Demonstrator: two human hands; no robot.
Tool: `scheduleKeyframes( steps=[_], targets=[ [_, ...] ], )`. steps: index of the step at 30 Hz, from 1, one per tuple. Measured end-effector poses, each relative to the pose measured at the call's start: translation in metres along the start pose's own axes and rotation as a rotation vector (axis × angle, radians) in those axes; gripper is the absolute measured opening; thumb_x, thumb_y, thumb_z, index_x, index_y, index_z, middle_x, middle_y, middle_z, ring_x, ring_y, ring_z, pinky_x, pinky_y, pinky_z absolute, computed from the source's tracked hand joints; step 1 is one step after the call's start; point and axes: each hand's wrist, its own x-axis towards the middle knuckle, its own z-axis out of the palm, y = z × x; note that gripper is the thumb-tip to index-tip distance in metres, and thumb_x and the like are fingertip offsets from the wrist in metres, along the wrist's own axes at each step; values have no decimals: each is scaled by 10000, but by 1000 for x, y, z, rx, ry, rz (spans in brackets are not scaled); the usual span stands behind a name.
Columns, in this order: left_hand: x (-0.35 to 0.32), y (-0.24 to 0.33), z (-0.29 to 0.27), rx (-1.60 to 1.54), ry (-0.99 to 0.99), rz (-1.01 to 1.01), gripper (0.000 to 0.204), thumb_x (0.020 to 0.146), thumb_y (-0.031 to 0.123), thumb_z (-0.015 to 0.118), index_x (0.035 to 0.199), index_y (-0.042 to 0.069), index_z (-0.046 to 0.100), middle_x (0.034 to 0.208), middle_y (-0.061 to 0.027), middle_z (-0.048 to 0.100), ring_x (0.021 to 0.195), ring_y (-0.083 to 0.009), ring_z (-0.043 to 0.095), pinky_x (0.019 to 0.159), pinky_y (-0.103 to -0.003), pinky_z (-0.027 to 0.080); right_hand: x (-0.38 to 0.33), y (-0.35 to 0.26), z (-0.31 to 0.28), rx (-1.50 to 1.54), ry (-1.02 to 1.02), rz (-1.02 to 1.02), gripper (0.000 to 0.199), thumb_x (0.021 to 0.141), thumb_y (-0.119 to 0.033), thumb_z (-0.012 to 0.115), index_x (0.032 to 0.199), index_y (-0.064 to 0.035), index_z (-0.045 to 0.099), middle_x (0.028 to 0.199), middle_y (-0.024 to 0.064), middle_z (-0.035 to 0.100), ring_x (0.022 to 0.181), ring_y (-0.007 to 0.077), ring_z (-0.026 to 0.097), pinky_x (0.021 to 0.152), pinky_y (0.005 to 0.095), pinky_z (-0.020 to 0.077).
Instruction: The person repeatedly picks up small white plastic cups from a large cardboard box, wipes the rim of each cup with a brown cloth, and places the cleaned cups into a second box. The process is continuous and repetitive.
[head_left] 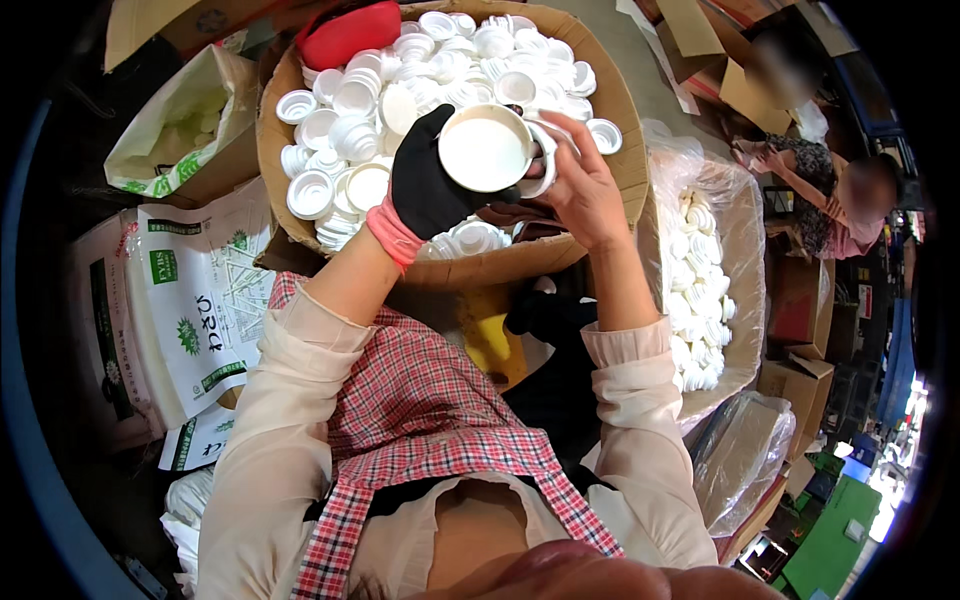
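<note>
My left hand (428, 172), in a black glove with a pink cuff, is closed around a round white plastic cap (486, 148) whose cream-white face is turned up. My bare right hand (592, 195) is closed on another white plastic cap (541, 158), seen edge-on right beside the first. Both hands are over a large cardboard box (625, 100) heaped with loose white caps (355, 97). The palm-side fingers of my left hand are partly hidden behind the cap.
A red pouch-like thing (348, 35) lies on the box's far left rim. To the right, a plastic-lined box (745, 290) holds more white pieces (697, 290). An open white bag (215, 80) and printed sacks (195, 300) are at left. Another person (830, 195) sits at far right among cartons.
</note>
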Motion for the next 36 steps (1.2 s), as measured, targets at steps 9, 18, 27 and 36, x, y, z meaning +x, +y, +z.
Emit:
scheduleKeyframes(
  steps=[9,18,27,36],
  targets=[
    [4,-4,2,-2108,104,-484,614,976,407,384,1481,89,240,1534,-190,229,1394,-454,231,1109,-683,155,-2,-26,-10,38,150,-185,481,886,-110,660,1330,-78,480,1269,84,539,1122,196,561,901,367,506],
    [1,23,8,-333,190,-58,538,815,96,683,1304,-18,493,1333,-134,554,1153,-217,578,1000,-299,409,-19,-13,45,-926,164,-545,684,674,-55,810,1289,-64,510,1196,126,506,997,230,573,786,296,510],
    [0,22,21,-1164,175,-270,718,741,-15,725,1387,13,412,1338,-120,524,1156,-195,547,1002,-321,446,-17,-7,48,-1146,169,-634,684,654,-100,829,1264,-50,523,1140,148,509,951,283,568,744,341,512],
    [-5,20,17,-1043,158,-183,586,861,28,614,1401,0,389,1335,-132,526,1167,-198,540,1014,-323,432,-18,-7,54,-1120,177,-633,658,655,-93,827,1243,-39,536,1132,154,514,967,288,568,772,347,515]
  ],
)
